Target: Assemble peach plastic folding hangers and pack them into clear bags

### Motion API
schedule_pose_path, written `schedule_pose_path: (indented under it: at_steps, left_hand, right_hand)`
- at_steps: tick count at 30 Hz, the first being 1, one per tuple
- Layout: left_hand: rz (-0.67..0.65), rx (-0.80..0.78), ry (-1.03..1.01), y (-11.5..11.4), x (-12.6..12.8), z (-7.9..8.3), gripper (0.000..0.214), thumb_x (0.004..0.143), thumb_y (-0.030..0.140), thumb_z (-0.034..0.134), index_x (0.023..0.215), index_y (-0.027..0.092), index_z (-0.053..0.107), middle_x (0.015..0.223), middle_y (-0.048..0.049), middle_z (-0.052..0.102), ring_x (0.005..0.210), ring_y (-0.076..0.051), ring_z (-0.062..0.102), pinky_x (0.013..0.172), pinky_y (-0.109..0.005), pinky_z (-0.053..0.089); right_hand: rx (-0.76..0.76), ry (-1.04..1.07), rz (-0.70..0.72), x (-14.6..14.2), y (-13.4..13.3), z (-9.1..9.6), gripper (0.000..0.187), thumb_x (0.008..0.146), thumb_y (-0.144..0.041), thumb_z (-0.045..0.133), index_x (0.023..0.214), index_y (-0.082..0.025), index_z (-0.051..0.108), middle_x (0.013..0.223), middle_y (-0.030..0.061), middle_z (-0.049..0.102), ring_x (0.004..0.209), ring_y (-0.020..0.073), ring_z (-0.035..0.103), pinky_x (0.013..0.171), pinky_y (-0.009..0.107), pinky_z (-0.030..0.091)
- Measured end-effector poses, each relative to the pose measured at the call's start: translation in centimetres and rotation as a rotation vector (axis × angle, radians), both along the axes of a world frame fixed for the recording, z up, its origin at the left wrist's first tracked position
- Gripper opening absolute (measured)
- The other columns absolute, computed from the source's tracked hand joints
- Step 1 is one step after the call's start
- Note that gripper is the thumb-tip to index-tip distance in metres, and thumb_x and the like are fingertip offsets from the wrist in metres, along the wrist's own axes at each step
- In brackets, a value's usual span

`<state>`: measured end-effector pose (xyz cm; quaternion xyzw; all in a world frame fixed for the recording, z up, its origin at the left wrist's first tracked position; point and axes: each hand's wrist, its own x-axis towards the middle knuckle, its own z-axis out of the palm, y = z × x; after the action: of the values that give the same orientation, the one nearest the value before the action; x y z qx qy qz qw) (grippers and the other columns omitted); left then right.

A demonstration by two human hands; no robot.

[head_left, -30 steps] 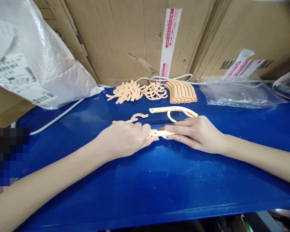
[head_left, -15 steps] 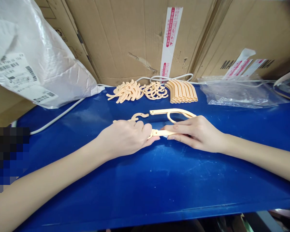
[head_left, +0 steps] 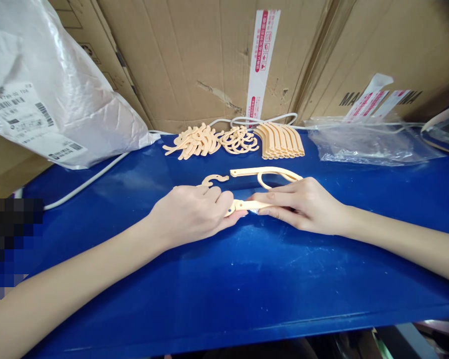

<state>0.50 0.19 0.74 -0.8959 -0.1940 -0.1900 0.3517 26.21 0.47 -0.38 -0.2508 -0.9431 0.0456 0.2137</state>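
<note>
My left hand is closed in a pinch on the left end of a pale peach plastic hanger piece lying low over the blue table. My right hand grips the same piece from the right, fingers pressed together along it. Just behind the hands lie a small peach hook and a longer curved peach arm. Most of the held piece is hidden under my fingers.
At the table's back lie several loose peach hooks, a heap of ring-like parts and a neat stack of curved arms. Cardboard boxes wall the rear. A white plastic bag sits left, clear bags right, a white cable runs across.
Both hands stay on the peach piece and shift only slightly; the fingers adjust their pinch at the joint between them.
</note>
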Motion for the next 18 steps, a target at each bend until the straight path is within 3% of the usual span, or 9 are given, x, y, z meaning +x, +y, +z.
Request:
schedule_pose_path:
  at_steps: [6,18]
  left_hand:
    - [0.003,0.016,-0.008,-0.18,0.02,0.11,0.046,0.101,0.036,0.044,0.058,0.019,0.048,0.048,0.0022,0.048,0.04,-0.012,0.046,0.04,-0.026,0.03]
    - [0.018,-0.015,-0.049,-0.16,-0.08,-0.32,0.046,0.1,0.038,0.049,0.057,0.019,0.049,0.045,0.0026,0.048,0.038,-0.012,0.046,0.039,-0.027,0.027]
  right_hand:
    - [0.039,0.004,-0.002,0.02,0.0,0.01,0.033,0.101,-0.03,0.05,0.125,-0.017,0.068,0.098,0.0065,0.077,0.071,0.0148,0.072,0.059,0.024,0.049]
    - [-0.006,0.015,-0.001,0.05,0.19,-0.22,0.032,0.102,-0.031,0.049,0.124,-0.017,0.068,0.107,0.0065,0.076,0.081,0.0156,0.074,0.066,0.023,0.052]
